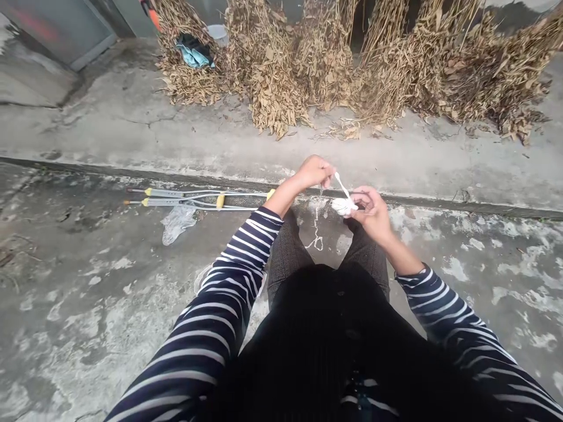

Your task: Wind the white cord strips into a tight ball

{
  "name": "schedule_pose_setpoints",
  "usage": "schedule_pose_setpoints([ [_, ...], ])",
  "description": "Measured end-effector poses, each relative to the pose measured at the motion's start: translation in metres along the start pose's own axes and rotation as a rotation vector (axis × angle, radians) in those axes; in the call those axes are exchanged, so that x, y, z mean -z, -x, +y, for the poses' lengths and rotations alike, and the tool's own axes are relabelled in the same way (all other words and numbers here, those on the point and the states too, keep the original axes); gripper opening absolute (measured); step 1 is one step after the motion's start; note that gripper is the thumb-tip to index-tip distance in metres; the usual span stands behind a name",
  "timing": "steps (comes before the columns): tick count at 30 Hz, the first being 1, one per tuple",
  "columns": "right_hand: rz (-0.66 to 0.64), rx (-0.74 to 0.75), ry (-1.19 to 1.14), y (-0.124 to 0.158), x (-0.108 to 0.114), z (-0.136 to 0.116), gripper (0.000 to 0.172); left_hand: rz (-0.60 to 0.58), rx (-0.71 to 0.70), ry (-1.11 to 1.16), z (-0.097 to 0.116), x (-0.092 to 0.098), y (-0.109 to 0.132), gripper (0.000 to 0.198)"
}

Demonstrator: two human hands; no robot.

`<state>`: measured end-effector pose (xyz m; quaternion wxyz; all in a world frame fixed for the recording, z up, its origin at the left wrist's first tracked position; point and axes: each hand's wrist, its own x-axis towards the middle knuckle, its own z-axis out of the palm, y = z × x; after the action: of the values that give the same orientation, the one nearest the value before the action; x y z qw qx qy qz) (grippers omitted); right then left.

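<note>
I sit on a concrete floor with my knees in front of me. My right hand [373, 210] is closed around a small white bundle of cord [344, 206]. My left hand [314, 170] pinches the upper end of a white strand [341, 183] that runs taut down to the bundle. A thin loose length of white cord [316, 230] hangs from the hands toward the ground between my knees. Both sleeves are dark with white stripes.
A pair of metal crutches [193, 199] with yellow grips lies on the floor to the left, with a crumpled clear plastic bag [176, 223] beside them. Bundles of dry brown plants [352, 64] stand along the back, past a raised concrete step [132, 170]. A blue cloth [193, 54] rests on one bundle.
</note>
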<state>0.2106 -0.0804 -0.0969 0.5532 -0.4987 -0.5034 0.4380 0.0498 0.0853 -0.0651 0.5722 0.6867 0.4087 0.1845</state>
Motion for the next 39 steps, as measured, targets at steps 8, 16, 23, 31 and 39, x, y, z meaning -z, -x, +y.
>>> schedule_pose_setpoints([
  [8,0.033,-0.249,-0.252,-0.009,0.007,-0.022,0.049,0.066,-0.126,-0.155,-0.050,-0.040,0.026,0.019],
  [16,0.036,-0.284,-0.174,-0.018,0.012,-0.023,0.049,0.014,-0.072,0.310,-0.046,-0.091,0.044,0.019],
  [23,0.136,-0.097,0.016,-0.034,0.040,-0.006,0.040,-0.180,-0.010,0.463,-0.048,-0.084,0.063,0.025],
  [31,0.225,0.160,0.760,-0.037,0.037,0.035,0.031,-0.339,0.154,0.231,-0.052,-0.059,0.082,0.018],
  [39,-0.091,0.296,1.086,-0.017,0.020,0.060,0.033,-0.273,0.023,0.474,-0.028,-0.040,0.086,0.020],
])
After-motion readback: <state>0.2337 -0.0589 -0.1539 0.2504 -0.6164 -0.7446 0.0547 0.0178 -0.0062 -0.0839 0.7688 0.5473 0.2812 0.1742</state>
